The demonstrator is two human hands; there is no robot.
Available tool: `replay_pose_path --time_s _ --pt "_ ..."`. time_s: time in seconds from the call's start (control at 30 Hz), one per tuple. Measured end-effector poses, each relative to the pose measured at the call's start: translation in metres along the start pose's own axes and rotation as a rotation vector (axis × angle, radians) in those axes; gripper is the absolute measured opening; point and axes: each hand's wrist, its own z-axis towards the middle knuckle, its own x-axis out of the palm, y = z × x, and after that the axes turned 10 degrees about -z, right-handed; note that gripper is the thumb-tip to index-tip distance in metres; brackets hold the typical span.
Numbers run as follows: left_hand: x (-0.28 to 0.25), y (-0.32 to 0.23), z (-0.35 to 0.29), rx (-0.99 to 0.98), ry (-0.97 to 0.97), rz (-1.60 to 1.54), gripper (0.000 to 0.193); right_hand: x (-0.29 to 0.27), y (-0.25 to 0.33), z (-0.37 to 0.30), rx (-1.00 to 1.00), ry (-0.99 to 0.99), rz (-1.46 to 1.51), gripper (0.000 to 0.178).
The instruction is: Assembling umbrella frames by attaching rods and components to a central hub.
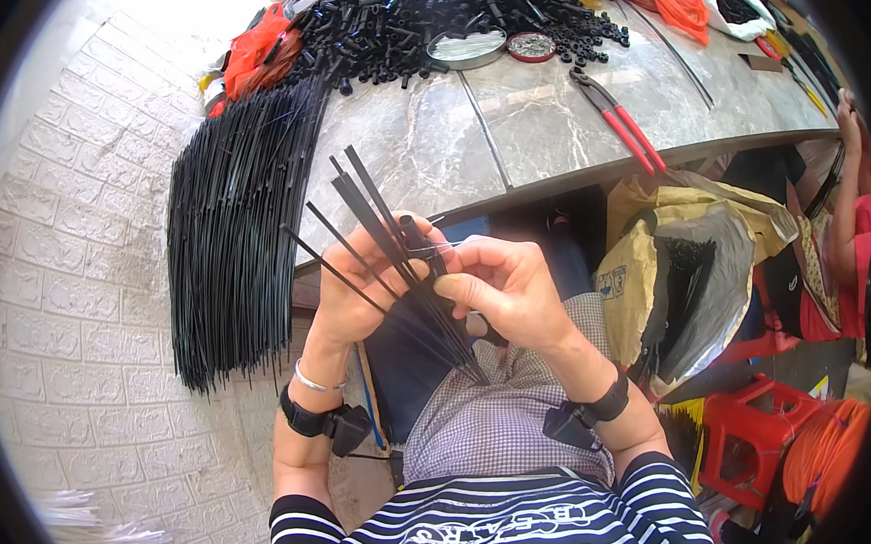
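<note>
Closed round several thin black rods (365,201) is my left hand (348,285); the rods fan out past its fingers, and their lower ends point at my lap. Beside the rods stands a short black tube (414,235), between my two hands. A thin silvery wire (441,245) crosses the tube near its top. My right hand (515,288) pinches at the wire with thumb and forefinger, against the tube's side. The fingers partly hide where wire, tube and rods meet.
Black tubes and rings (399,24) are heaped on the marble-patterned table (384,122). Long black rods (236,232) hang over its left edge. Red-handled pliers (621,124), a round tin (467,49) and a red-rimmed tin (531,47) lie there. At right are an open sack (632,272), a red stool (757,437) and another person's arm (848,166).
</note>
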Motion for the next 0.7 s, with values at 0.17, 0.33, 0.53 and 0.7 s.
replay_pose_path --time_s 0.17,0.33,0.53,0.7 --pt "-0.011 0.001 0.002 0.000 0.066 0.039 0.026 -0.003 -0.002 0.002 0.038 0.029 0.025 0.016" --pt "-0.013 -0.001 0.005 -0.053 0.141 -0.004 0.029 -0.003 0.003 0.001 0.115 -0.005 0.011 0.015" --pt "-0.015 0.010 0.001 -0.076 0.063 -0.158 0.034 0.005 -0.002 -0.002 -0.044 -0.093 0.102 0.011" --pt "-0.016 0.015 -0.001 0.001 0.055 -0.139 0.035 0.004 0.005 0.000 -0.054 -0.088 -0.039 0.009"
